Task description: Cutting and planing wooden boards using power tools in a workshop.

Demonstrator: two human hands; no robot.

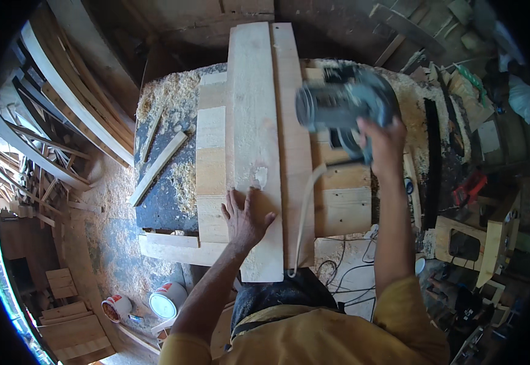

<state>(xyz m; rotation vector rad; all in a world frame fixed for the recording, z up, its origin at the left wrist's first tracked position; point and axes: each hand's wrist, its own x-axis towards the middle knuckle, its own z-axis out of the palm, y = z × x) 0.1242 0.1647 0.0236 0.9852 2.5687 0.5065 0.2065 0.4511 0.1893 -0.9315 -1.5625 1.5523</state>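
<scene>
My left hand [245,220] lies with fingers spread on a long pale board [252,109], near a light chipped patch on its surface. A second, slightly darker board [293,146] runs alongside it to the right. In my right hand [385,145] is a teal corded power tool [344,103], held by its handle over the right side of the bench. Motion blurs the tool, so its exact kind is unclear. Its pale cord [305,213] loops down past the boards toward my waist. Shorter wood pieces [211,164] lie crosswise under the long boards.
Shavings cover much of the dark workbench [162,201], where a loose strip [158,168] lies. Two buckets [167,301] stand on the floor at lower left. Long curved planks [76,91] lean at left. Dark cables [353,277] tangle near my right side, below a wooden frame [463,243].
</scene>
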